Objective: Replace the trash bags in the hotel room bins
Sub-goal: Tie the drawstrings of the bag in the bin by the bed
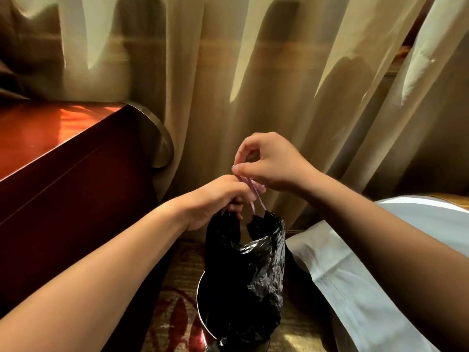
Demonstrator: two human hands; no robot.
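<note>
- Looking down through the head camera, I see a crinkled black plastic trash bag (253, 262) held up above a round metal bin (203, 308), its lower part hanging down into the bin's mouth.
- My left hand (218, 199) is closed around the gathered neck of the bag, fingers curled tight at the top of the plastic.
- My right hand (269, 161) sits just above and to the right of the left, thumb and forefinger pinched narrow on a thin purple drawstring (256, 196).
- That drawstring runs from the pinch down past the left hand's fingers to the bag's puckered opening; one loop of it hangs free beside the bag's rim.
- I cannot tell what, if anything, is inside the bag.
- The bin stands on a patterned carpet (175, 313) with red figures on a tan ground.
- On the left is a glossy reddish-brown wooden counter (50, 138), close beside the bin.
- Behind both hands hangs a beige pleated curtain (215, 85), reaching down to the floor.
- At lower right lies white bed linen (350, 280), its edge near the bin.
</note>
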